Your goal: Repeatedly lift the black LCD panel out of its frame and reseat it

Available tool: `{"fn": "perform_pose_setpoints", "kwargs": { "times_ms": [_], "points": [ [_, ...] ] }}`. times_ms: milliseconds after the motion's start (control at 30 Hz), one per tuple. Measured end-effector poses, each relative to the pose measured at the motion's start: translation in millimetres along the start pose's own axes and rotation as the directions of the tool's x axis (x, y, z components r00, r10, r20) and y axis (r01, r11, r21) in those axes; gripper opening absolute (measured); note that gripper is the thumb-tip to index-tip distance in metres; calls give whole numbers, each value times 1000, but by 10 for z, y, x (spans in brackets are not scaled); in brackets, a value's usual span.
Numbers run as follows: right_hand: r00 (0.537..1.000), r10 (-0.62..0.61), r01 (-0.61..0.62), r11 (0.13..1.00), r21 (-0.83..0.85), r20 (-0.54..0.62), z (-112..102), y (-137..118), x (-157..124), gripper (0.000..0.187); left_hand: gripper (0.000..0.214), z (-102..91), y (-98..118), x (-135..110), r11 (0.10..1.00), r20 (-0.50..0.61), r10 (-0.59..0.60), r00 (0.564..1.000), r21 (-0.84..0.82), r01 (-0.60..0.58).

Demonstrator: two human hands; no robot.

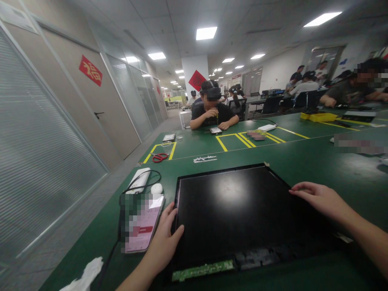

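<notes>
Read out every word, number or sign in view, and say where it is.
"福": red diamond on the door.
Phone screen: clock digits too blurred.
Red pillar sign, distant red sign, upper-left notice: too blurred.
White device, hard drives, circuit board: any marks too small.

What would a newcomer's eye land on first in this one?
The big black screen panel on the green table, with the left hand at its left edge and the right hand at its right. Next, the red-handled scissors beyond it to the left, and the red diamond sign on the door.
</notes>
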State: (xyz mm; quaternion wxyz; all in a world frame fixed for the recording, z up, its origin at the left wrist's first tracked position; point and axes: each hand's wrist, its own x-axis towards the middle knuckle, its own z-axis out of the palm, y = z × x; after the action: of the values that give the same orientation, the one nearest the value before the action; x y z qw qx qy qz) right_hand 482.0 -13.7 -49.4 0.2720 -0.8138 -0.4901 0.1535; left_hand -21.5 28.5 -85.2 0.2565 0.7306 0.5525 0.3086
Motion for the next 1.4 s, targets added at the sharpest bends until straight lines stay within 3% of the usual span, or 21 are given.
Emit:
{"fn": "perform_pose_setpoints", "kwargs": {
  "times_ms": [167, 400, 600, 867, 1233, 1400],
  "points": [
    [1000, -3, 3, 1000, 8, -2, 11, 44, 15, 44, 54, -101, 102, -84, 997, 78, 23, 997, 72, -28],
    [997, -72, 72, 997, -2, -4, 10, 46, -5, 43, 46, -324, 226, -169, 907, 227, 260, 939, 277, -318],
    [997, -75, 75, 997, 29, 9, -9, 12, -27, 44, 39, -520, 516, -161, 855, 456, 164, 875, 376, -356],
    [998, -56, 55, 997, 48, 15, 2, 1, -25, 44, 51, -572, 482, -166, 833, 502, 116, 857, 421, -359],
    [993, -113, 114, 993, 35, -28, 42, 120, 9, 36, 57, -534, 268, -142, 830, 499, 285, 818, 298, -471],
    [996, -90, 90, 995, 53, -4, 17, 61, -21, 35, 59, -527, 330, -147, 831, 528, 244, 813, 319, -456]
  ]
}}
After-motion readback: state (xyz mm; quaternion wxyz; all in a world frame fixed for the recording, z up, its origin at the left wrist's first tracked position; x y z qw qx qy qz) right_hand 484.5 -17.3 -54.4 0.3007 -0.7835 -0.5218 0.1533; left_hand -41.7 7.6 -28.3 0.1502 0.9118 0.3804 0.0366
